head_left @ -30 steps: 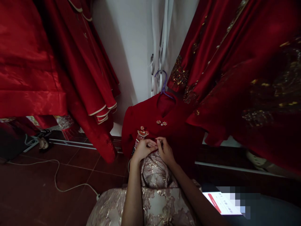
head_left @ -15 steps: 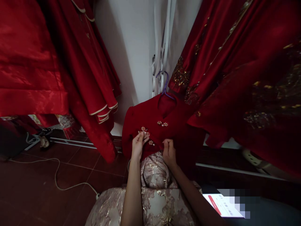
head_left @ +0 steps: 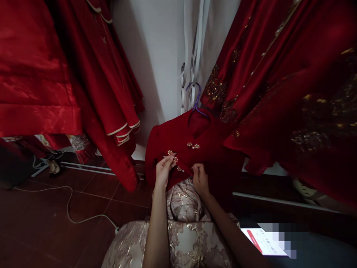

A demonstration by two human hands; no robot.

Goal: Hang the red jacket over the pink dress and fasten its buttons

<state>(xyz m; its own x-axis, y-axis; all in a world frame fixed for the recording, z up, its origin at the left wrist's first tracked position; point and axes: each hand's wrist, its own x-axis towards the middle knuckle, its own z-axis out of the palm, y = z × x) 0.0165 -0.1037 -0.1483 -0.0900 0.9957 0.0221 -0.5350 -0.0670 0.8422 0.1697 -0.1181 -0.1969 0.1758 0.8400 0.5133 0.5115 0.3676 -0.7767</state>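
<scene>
A dark red jacket (head_left: pixel 167 136) hangs in front of me on a purple hanger (head_left: pixel 197 100). Gold and pearl flower fasteners (head_left: pixel 193 146) decorate its front. My left hand (head_left: pixel 164 171) is closed in a pinch on the jacket front, with its fingertips against a beaded flower fastener (head_left: pixel 170 153); the fingers partly cover the cloth there. Lower on the garment, my right hand (head_left: pixel 200 179) pinches the front edge of the jacket between thumb and fingers. Below both hands, patterned pinkish cloth with metallic threads (head_left: pixel 185 201) covers my lap.
Red garments (head_left: pixel 106 74) hang at the left, and red garments with gold beading (head_left: pixel 264 82) at the right. A white cable (head_left: pixel 68 208) runs over the tiled floor. A lit phone screen (head_left: pixel 263 242) lies at lower right. A white wall (head_left: pixel 145 56) stands behind.
The fingers of my left hand have shifted slightly at the fastener, and the thumb lies lower across it. My right hand keeps its pinch in nearly the same place.
</scene>
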